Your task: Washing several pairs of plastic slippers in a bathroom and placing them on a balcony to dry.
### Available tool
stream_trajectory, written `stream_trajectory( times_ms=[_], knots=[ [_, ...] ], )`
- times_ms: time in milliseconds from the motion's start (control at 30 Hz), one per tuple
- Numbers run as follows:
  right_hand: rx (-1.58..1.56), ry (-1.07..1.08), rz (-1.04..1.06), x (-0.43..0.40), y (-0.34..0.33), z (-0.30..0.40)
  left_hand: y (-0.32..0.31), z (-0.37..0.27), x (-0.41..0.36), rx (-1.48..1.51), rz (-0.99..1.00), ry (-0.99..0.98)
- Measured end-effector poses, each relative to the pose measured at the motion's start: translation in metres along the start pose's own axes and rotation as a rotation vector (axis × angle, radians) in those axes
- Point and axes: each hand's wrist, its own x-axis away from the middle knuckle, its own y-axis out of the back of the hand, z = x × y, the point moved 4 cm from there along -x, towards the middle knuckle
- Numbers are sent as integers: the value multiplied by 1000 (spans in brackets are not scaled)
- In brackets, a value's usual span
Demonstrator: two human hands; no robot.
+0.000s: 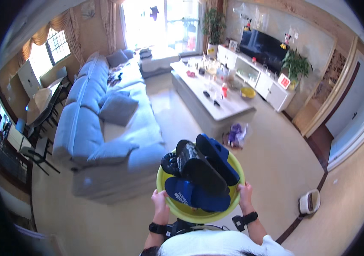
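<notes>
A yellow-green plastic basin is held up in front of me. My left hand grips its rim on the left, and my right hand grips it on the right. Inside lie several slide sandals, piled over each other. One blue sandal bearing white writing lies across the near side. A black sandal leans over it, with a dark blue sandal behind on the right. The black strap of another sandal shows at the left rim. Most of the basin's bottom is hidden.
A long blue-grey sofa stands to the left. Ahead is a low coffee table with many small items on it. A bag with purple contents lies on the floor by its near end. A white bin stands at the right.
</notes>
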Motion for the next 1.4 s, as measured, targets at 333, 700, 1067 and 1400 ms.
stream_trajectory(
  times_ms=[333, 700, 1067, 1400],
  knots=[
    [106, 50, -58, -274, -168, 60, -222, -85, -252, 71, 122, 25],
    [68, 1, 275, -578, -486, 98, -359, -212, -516, 151, -157, -156],
    [-79, -38, 392, -820, -802, 127, -500, -384, -812, 160, -143, -282],
    [-87, 44, 330, -1068, -1003, 178, -679, -473, -1100, 113, -106, -241]
  ],
)
